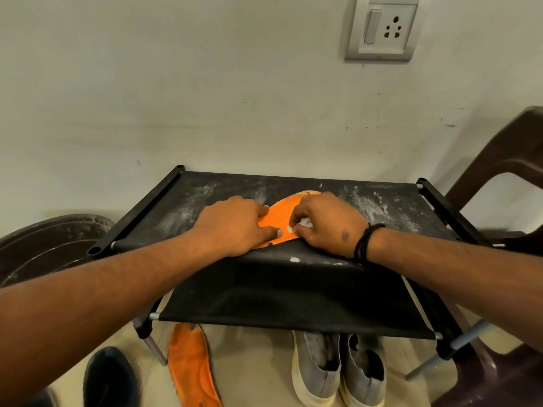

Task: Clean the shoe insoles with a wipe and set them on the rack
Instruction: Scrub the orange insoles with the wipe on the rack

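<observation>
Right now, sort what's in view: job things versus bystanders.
Job: orange insole on the rack; white wipe in the right hand; left hand pressing the insole; black rack; second orange insole on the floor.

Bystanders: grey shoes; brown chair; wall socket.

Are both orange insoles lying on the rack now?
No, one insole lies on the rack under both hands, the other insole lies on the floor.
</observation>
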{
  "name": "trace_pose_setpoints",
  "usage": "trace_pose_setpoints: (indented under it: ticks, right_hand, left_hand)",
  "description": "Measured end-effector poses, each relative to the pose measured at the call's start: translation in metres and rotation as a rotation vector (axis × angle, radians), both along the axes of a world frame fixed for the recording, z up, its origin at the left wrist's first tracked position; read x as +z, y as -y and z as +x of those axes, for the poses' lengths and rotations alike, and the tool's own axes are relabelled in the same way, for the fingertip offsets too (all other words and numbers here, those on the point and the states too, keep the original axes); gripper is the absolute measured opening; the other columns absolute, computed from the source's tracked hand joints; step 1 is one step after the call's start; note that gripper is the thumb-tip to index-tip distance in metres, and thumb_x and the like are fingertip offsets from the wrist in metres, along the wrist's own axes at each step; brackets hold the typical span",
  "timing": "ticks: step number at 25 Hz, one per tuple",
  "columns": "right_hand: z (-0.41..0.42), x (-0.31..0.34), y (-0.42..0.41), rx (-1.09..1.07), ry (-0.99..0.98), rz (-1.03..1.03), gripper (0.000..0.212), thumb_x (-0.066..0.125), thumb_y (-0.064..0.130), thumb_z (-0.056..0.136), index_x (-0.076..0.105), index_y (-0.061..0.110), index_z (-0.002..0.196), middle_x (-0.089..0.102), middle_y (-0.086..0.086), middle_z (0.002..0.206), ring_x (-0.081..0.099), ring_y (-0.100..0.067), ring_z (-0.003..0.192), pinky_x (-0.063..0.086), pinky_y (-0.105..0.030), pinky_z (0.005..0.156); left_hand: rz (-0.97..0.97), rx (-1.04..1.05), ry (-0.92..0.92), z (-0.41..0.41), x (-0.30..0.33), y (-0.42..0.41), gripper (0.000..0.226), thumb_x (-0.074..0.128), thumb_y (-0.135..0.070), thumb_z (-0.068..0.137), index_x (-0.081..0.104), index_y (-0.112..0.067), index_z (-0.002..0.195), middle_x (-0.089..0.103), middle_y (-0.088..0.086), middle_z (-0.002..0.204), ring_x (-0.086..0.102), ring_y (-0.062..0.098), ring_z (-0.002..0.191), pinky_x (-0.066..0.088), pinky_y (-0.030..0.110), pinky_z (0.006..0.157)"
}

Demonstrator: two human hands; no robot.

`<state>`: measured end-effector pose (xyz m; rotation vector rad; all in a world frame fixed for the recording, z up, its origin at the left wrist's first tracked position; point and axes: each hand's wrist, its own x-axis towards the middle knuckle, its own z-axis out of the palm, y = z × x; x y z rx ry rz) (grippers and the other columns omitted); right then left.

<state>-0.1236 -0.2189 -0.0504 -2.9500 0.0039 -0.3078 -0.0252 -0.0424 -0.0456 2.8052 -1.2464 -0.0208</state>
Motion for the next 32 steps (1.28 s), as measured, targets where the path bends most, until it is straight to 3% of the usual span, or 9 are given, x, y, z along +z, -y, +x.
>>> trace_pose_setpoints:
  ticks: [2, 4, 10, 15, 20, 22, 25, 28, 32]
  right_hand:
    - [0.008, 0.004, 0.023, -0.152, -0.022, -0.102, 0.020, 0.057, 0.026, 0.091, 0.072, 0.020, 0.104, 0.068, -0.002, 0.111, 0.062, -0.021, 0.102, 0.052, -0.035, 0.085]
    - [0.012, 0.008, 0.037, -0.274, -0.038, -0.043, 0.021, 0.058, 0.028, 0.092, 0.072, 0.019, 0.106, 0.068, -0.004, 0.113, 0.063, -0.023, 0.103, 0.053, -0.037, 0.088]
    - [0.005, 0.003, -0.006, -0.034, -0.047, 0.072, 0.019, 0.061, 0.025, 0.090, 0.075, 0.018, 0.101, 0.070, -0.002, 0.109, 0.064, -0.019, 0.103, 0.052, -0.035, 0.089]
    - [0.024, 0.012, 0.030, -0.274, -0.071, -0.130, 0.024, 0.058, 0.030, 0.092, 0.071, 0.018, 0.109, 0.069, -0.007, 0.112, 0.063, -0.026, 0.101, 0.053, -0.037, 0.084]
    - [0.021, 0.005, -0.007, -0.095, -0.079, 0.024, 0.021, 0.059, 0.024, 0.090, 0.074, 0.017, 0.103, 0.070, -0.005, 0.113, 0.065, -0.022, 0.101, 0.053, -0.036, 0.089]
    - [0.021, 0.003, -0.007, -0.079, -0.087, -0.042, 0.023, 0.057, 0.028, 0.090, 0.073, 0.021, 0.105, 0.070, -0.004, 0.112, 0.065, -0.023, 0.099, 0.055, -0.040, 0.085]
    - [0.034, 0.010, 0.015, -0.244, -0.104, -0.199, 0.025, 0.055, 0.029, 0.093, 0.070, 0.019, 0.109, 0.068, -0.008, 0.111, 0.064, -0.028, 0.098, 0.055, -0.041, 0.083]
    - [0.043, 0.015, 0.020, -0.334, -0.090, -0.092, 0.023, 0.060, 0.023, 0.091, 0.070, 0.013, 0.109, 0.068, -0.012, 0.111, 0.065, -0.029, 0.095, 0.056, -0.039, 0.083]
    - [0.033, 0.012, -0.008, -0.134, -0.130, 0.086, 0.017, 0.064, 0.017, 0.086, 0.076, 0.014, 0.098, 0.069, -0.005, 0.114, 0.064, -0.022, 0.102, 0.053, -0.034, 0.089]
  left_hand:
    - [0.014, 0.008, -0.010, 0.001, 0.000, 0.001, 0.069, 0.045, -0.074, 0.090, 0.048, -0.035, 0.147, 0.060, 0.004, 0.139, 0.060, 0.027, 0.121, 0.053, 0.044, 0.093]
    - [0.010, 0.002, -0.014, 0.000, 0.000, 0.002, 0.069, 0.045, -0.075, 0.090, 0.048, -0.035, 0.147, 0.060, 0.004, 0.139, 0.061, 0.027, 0.120, 0.053, 0.045, 0.094]
    - [0.002, -0.007, -0.013, 0.000, -0.001, 0.000, 0.064, 0.047, -0.072, 0.091, 0.054, -0.035, 0.142, 0.064, 0.003, 0.131, 0.062, 0.025, 0.115, 0.053, 0.042, 0.089]
    - [0.006, -0.001, -0.033, 0.000, -0.001, 0.006, 0.066, 0.047, -0.071, 0.091, 0.054, -0.033, 0.143, 0.064, 0.005, 0.133, 0.063, 0.026, 0.114, 0.054, 0.047, 0.093]
    - [0.002, 0.009, -0.037, 0.002, -0.004, 0.004, 0.064, 0.050, -0.071, 0.090, 0.054, -0.035, 0.142, 0.065, 0.003, 0.131, 0.065, 0.024, 0.110, 0.055, 0.044, 0.090]
    - [0.008, 0.009, -0.030, 0.003, -0.004, 0.005, 0.063, 0.049, -0.071, 0.090, 0.055, -0.035, 0.141, 0.067, 0.003, 0.127, 0.065, 0.023, 0.106, 0.056, 0.043, 0.087]
    - [0.019, 0.011, -0.019, 0.000, -0.003, 0.007, 0.066, 0.047, -0.072, 0.091, 0.055, -0.032, 0.142, 0.065, 0.006, 0.127, 0.065, 0.025, 0.106, 0.056, 0.044, 0.088]
    - [0.024, 0.017, -0.024, 0.001, -0.002, 0.007, 0.068, 0.047, -0.073, 0.091, 0.052, -0.032, 0.145, 0.063, 0.006, 0.132, 0.064, 0.025, 0.111, 0.055, 0.044, 0.090]
    - [0.011, 0.022, -0.038, 0.002, -0.004, 0.004, 0.068, 0.049, -0.072, 0.089, 0.050, -0.034, 0.146, 0.063, 0.005, 0.134, 0.064, 0.024, 0.111, 0.055, 0.043, 0.090]
